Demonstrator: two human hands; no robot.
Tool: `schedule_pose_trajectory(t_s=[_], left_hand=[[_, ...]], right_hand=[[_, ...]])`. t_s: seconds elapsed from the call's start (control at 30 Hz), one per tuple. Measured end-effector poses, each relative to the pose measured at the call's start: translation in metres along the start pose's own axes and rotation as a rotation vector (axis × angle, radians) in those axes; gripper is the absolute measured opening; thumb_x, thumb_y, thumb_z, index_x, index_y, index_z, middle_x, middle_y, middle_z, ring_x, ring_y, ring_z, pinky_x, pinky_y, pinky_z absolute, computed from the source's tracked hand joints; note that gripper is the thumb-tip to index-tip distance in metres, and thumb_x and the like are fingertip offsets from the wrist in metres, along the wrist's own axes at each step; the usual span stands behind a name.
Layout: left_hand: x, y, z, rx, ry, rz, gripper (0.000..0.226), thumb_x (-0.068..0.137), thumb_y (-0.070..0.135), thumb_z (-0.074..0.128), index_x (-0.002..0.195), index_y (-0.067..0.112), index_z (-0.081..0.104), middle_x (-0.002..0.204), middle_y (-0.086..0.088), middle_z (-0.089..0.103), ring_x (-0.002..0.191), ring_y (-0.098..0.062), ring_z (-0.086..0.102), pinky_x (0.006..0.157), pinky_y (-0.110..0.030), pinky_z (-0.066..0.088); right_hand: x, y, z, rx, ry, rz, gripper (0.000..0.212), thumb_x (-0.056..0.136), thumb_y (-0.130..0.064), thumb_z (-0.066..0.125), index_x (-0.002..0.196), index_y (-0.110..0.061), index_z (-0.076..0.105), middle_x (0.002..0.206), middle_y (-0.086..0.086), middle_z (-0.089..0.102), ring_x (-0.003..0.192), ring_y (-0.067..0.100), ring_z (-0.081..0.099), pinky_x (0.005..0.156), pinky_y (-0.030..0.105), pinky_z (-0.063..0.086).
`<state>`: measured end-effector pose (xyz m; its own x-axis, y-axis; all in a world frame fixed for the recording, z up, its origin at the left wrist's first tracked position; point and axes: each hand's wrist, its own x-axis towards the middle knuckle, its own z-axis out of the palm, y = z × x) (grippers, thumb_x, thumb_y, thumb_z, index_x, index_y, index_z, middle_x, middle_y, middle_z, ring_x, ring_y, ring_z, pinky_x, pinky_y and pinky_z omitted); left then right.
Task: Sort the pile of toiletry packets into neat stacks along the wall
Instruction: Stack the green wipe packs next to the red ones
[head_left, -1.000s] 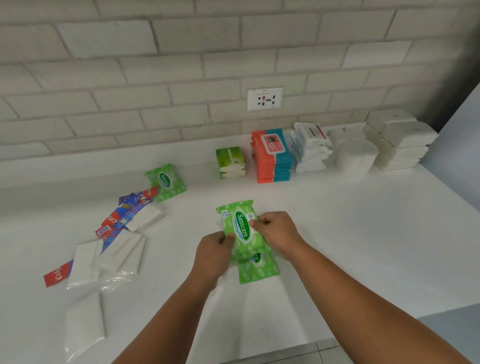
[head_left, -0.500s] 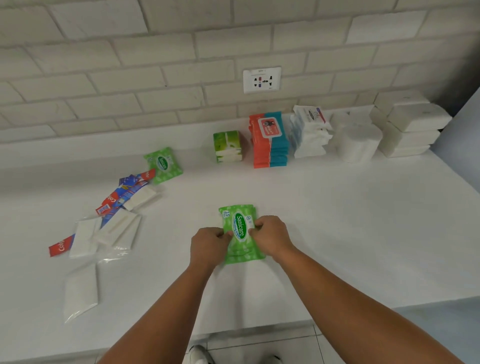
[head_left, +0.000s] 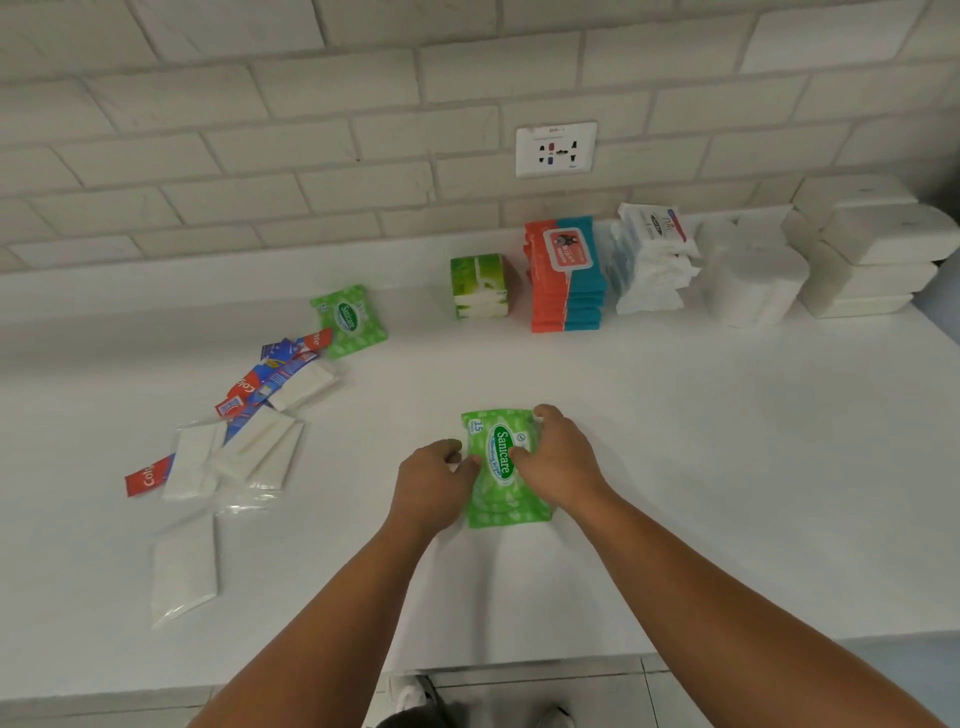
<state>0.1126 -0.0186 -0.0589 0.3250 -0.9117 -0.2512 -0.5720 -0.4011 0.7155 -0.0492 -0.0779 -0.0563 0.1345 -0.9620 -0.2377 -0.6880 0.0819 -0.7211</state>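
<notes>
A small stack of green Sanicare wipe packets (head_left: 500, 470) lies flat on the white counter (head_left: 675, 467), squared one on another. My left hand (head_left: 434, 480) grips its left edge and my right hand (head_left: 558, 457) grips its right edge. Another green Sanicare packet (head_left: 349, 319) lies alone farther back left. Along the wall stand neat stacks: green tissue packs (head_left: 479, 286), orange-and-blue wipe packs (head_left: 567, 273), white packets (head_left: 652, 260), clear-wrapped white pads (head_left: 748, 283) and white boxes (head_left: 872, 244).
A loose pile at the left holds red-and-blue toothpaste sachets (head_left: 270, 376) and several clear-wrapped white packets (head_left: 249, 452); one white packet (head_left: 184, 569) lies apart near the front. A wall socket (head_left: 556, 149) sits above the stacks. The counter's front edge runs below my forearms.
The upper green packet, held tilted above the lower one a second ago, now lies flat and aligned on it. Both hands have closed in on the stack's sides.
</notes>
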Motion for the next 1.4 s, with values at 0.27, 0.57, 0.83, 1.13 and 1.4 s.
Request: schedule_pose_trajectory(t_s=[0.27, 0.57, 0.83, 1.13, 1.4], left_hand=[[0.058, -0.017, -0.065, 0.109, 0.160, 0.199, 0.033, 0.096, 0.030, 0.065, 0.127, 0.017, 0.067, 0.126, -0.002, 0.067, 0.092, -0.011, 0.063, 0.086, -0.021, 0.043], [0.147, -0.047, -0.140, 0.215, 0.215, 0.239, 0.032, 0.096, 0.027, 0.066, 0.126, 0.015, 0.068, 0.130, -0.006, 0.065, 0.117, -0.026, 0.061, 0.103, -0.043, 0.047], [0.226, -0.069, -0.179, 0.332, 0.201, 0.124, 0.026, 0.097, 0.023, 0.060, 0.114, 0.007, 0.071, 0.114, -0.018, 0.067, 0.108, -0.037, 0.061, 0.094, -0.038, 0.046], [0.273, -0.082, -0.182, 0.321, 0.141, 0.017, 0.024, 0.095, 0.025, 0.055, 0.101, 0.002, 0.062, 0.102, -0.018, 0.067, 0.103, -0.040, 0.057, 0.089, -0.040, 0.045], [0.281, -0.072, -0.186, 0.108, 0.149, 0.018, 0.044, 0.094, 0.032, 0.064, 0.134, 0.015, 0.058, 0.123, -0.001, 0.069, 0.123, -0.030, 0.057, 0.106, -0.045, 0.043]], right_hand=[[0.033, -0.058, 0.031, -0.107, 0.124, -0.289, 0.040, 0.091, -0.025, 0.062, 0.131, -0.017, 0.058, 0.139, 0.001, 0.052, 0.131, 0.019, 0.042, 0.106, 0.028, 0.036], [0.101, -0.114, 0.084, -0.131, 0.043, -0.307, 0.039, 0.092, -0.028, 0.063, 0.129, -0.016, 0.059, 0.133, 0.004, 0.059, 0.125, 0.023, 0.051, 0.105, 0.031, 0.039], [0.162, -0.165, 0.139, -0.131, -0.008, -0.256, 0.042, 0.094, -0.026, 0.060, 0.133, -0.011, 0.057, 0.130, 0.010, 0.061, 0.118, 0.028, 0.057, 0.096, 0.033, 0.046], [0.217, -0.205, 0.170, -0.148, -0.056, -0.163, 0.021, 0.095, -0.021, 0.051, 0.110, -0.007, 0.056, 0.100, 0.007, 0.061, 0.095, 0.029, 0.054, 0.070, 0.031, 0.042], [0.221, -0.215, 0.174, 0.372, -0.091, 0.060, 0.017, 0.087, 0.001, 0.060, 0.100, 0.008, 0.068, 0.089, 0.015, 0.069, 0.078, 0.029, 0.064, 0.063, 0.033, 0.047]])
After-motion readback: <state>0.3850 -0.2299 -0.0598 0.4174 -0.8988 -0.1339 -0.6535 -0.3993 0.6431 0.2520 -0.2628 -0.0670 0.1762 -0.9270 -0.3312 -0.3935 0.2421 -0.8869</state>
